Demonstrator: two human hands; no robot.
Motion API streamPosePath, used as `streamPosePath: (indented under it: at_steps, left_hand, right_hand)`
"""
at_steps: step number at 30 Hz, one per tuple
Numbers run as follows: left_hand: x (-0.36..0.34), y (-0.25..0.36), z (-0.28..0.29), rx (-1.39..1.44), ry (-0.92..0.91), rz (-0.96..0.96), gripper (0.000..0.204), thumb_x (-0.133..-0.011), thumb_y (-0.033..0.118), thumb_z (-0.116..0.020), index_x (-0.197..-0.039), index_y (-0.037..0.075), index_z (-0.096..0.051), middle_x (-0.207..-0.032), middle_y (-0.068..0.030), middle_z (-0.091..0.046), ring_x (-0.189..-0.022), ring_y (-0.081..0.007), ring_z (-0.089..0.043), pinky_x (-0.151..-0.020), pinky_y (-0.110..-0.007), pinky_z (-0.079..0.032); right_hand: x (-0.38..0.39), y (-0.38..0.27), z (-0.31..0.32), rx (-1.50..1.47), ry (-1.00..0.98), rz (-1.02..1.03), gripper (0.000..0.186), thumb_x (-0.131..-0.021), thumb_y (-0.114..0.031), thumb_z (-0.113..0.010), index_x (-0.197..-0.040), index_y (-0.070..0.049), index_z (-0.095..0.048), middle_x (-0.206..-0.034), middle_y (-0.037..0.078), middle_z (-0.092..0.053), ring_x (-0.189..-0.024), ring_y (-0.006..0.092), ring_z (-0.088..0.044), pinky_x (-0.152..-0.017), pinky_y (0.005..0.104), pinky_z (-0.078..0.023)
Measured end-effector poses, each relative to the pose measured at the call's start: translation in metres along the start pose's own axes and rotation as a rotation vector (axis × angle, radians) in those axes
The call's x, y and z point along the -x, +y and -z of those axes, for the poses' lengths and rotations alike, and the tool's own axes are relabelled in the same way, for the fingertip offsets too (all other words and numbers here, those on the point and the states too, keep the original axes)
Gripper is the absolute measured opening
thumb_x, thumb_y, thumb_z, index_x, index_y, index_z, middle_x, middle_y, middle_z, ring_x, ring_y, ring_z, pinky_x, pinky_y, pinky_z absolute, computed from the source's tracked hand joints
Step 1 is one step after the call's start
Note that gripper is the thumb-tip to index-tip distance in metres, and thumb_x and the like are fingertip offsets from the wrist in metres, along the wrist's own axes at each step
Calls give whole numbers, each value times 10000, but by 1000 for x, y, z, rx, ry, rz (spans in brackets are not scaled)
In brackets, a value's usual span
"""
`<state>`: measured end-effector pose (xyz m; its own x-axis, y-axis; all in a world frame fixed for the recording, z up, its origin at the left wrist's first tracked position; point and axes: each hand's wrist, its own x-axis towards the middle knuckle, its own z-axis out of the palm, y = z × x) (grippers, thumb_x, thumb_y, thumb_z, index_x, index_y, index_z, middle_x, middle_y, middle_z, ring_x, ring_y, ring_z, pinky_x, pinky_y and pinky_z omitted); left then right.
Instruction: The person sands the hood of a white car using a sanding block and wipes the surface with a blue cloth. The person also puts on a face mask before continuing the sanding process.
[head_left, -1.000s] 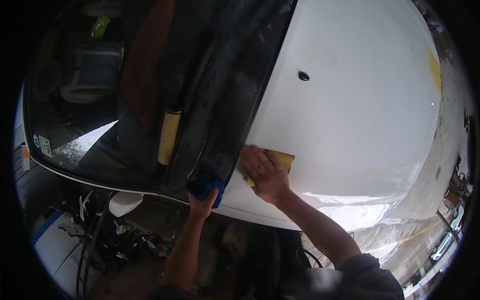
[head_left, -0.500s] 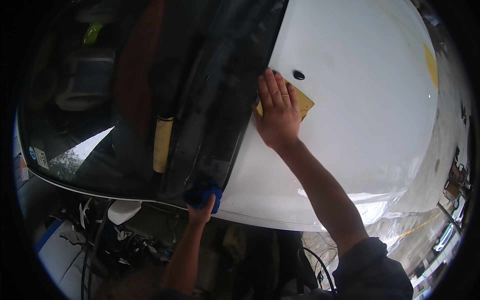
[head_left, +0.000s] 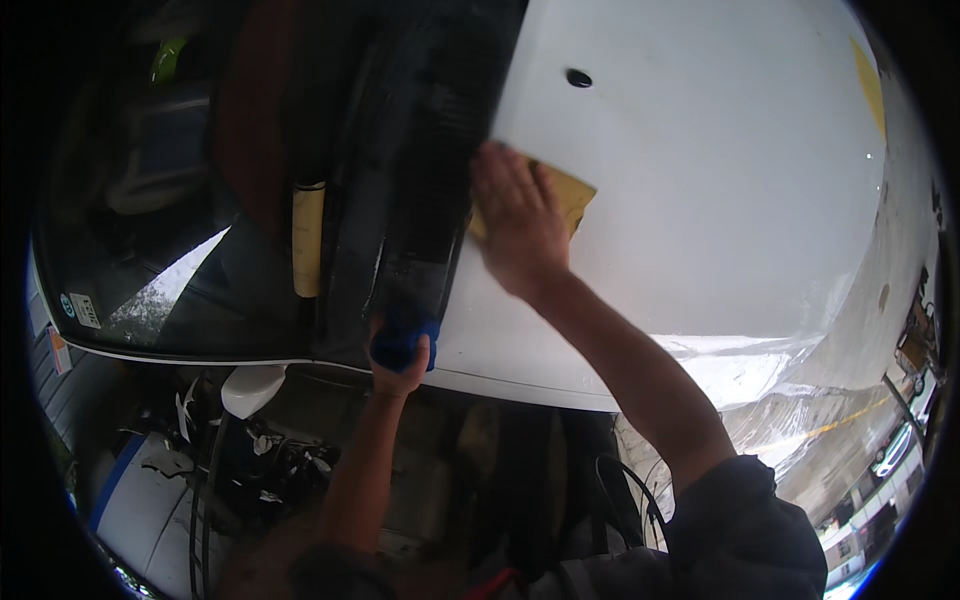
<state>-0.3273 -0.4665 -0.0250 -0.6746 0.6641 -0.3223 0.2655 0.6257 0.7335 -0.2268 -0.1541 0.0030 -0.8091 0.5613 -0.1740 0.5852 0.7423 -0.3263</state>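
Observation:
My right hand (head_left: pixel 522 222) lies flat with its fingers close together on a yellow sheet of sandpaper (head_left: pixel 572 190), pressing it against the white car hood (head_left: pixel 680 230) at the edge beside the windshield. One corner of the sheet sticks out past the fingers; the rest is hidden under the palm. Lower and to the left, my left hand (head_left: pixel 405 372) grips a crumpled blue cloth (head_left: pixel 395 345) at the near end of the dark strip below the windshield, its thumb on top. Beyond the right hand, a small black washer nozzle (head_left: pixel 579 78) stands on the hood.
A tan cylinder (head_left: pixel 307 240) lies near the dark windshield (head_left: pixel 150 260). The white side mirror (head_left: pixel 253 390) juts out at the near left. Dark hoses (head_left: pixel 200 490) hang near exposed parts below. A yellow patch (head_left: pixel 868 85) marks the hood's far right.
The view has shifted, so the car sits higher in the picture. Against the nozzle, my right hand and the sandpaper have slid nearer along the hood edge. My left hand keeps the cloth.

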Motion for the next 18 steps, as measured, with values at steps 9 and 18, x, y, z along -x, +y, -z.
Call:
streamPosePath:
  at_steps: [9,18]
  left_hand:
    - [40,-171,50,-572,11,-59,657,-941,442,-753,-1363,-45,-625,-1422,-250,-619,-1291,-363,-618,-1073,-461,-492]
    - [42,-107,129,-730,178,-556,719,-927,385,-774,-1404,-100,-541,-1428,-307,-578,-1301,-434,-589,-1120,-504,-463]
  right_hand:
    - [134,101,92,-828,345,-108,400,-921,-130,-734,-1304,-57,-643,-1271,161,-681,-1080,366,-703,-904,437,-583]
    - [190,350,92,-1378,607,-61,487,-1096,-464,-489,-1327,-47,-589,-1119,83,-708,-990,191,-700,-940,368,-560]
